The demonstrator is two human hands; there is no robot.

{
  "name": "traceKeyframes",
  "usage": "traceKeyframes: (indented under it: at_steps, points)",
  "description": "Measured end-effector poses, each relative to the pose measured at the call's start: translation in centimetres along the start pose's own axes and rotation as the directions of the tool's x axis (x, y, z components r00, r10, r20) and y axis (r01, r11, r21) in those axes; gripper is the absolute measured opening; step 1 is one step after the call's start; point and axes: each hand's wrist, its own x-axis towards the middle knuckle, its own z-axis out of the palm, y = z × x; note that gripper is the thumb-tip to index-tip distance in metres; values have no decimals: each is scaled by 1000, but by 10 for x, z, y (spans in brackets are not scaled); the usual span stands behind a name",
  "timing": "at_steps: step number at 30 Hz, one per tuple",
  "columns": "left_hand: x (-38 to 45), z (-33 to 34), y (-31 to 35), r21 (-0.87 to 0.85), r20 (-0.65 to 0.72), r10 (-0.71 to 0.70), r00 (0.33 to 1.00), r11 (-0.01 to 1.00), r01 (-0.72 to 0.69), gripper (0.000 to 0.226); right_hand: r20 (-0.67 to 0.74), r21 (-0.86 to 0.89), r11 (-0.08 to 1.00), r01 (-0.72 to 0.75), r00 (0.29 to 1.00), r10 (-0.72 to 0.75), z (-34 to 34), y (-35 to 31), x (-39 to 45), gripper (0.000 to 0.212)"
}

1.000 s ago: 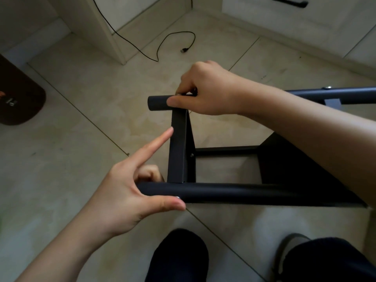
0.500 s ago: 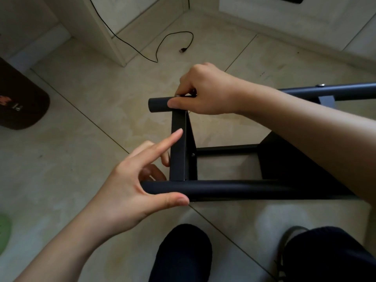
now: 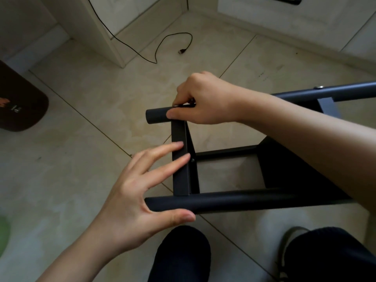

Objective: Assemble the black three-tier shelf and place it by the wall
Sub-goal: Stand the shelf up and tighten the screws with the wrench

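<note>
Head view: left hand [image 3: 130, 200], open, now spreads two fingers flat onto the black metal shelf frame's [image 3: 234, 202] cross-brace [image 3: 180, 159] on the tiled floor [image 3: 71, 110], steadying it while the right hand [image 3: 203, 100] pinches a fastener, likely tightening.

Bare floor tiles [image 3: 85, 110] left of shelf frame [image 3: 223, 201], black cable [image 3: 162, 45] beyond, knees [image 3: 181, 255] crowding near side

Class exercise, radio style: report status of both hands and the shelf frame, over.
Right hand pinching small fastener at far tube. Left hand braces near tube and crossbar. Cable on floor, clear of work.
</note>
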Motion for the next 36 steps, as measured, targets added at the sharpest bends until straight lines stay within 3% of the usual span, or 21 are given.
traceKeyframes:
  at_steps: [7,13,15,17,19,20,21,22,23,25,28,30,36]
  points:
    - [-6,8,-4,253,8,200,980,947,-196,76,-15,-2,1000,5,1000,-5,7,-5,-5,33]
    - [-12,17,-1,69,-31,172,985,983,-170,69,-55,-92,996,4,998,-9,10,-11,-13,37]
    - [-13,18,0,23,-41,157,987,988,-156,70,-191,-99,993,70,978,-88,6,-15,-25,33]
    - [-13,19,-1,7,-47,146,988,989,-146,71,-402,-48,985,163,900,-169,2,-19,-45,32]
    - [-12,19,-1,-1,-45,148,988,989,-148,69,-438,49,985,167,890,-129,0,-21,-68,35]
    - [-12,20,-1,-1,-43,153,987,988,-153,69,-343,128,987,100,938,-50,2,-21,-77,38]
    - [-12,20,-1,2,-41,158,987,987,-159,68,-159,208,978,-30,985,64,5,-21,-83,39]
    - [-11,20,-1,5,-42,164,986,987,-164,68,76,256,947,-193,981,179,8,-21,-85,37]
    - [-11,20,-1,7,-44,167,985,986,-167,67,286,279,901,-332,924,253,14,-19,-85,30]
    - [-11,20,-2,7,-41,173,984,985,-173,67,522,364,775,-516,802,289,27,-18,-82,17]
    - [-11,21,-3,11,-37,174,984,985,-174,68,698,530,526,-665,695,175,42,-21,-77,24]
    - [-11,21,-4,9,-33,168,985,986,-168,68,754,563,418,-713,650,94,45,-20,-76,27]
    - [-8,20,-3,5,-34,170,985,985,-170,66,786,575,312,-756,617,47,50,-16,-73,23]
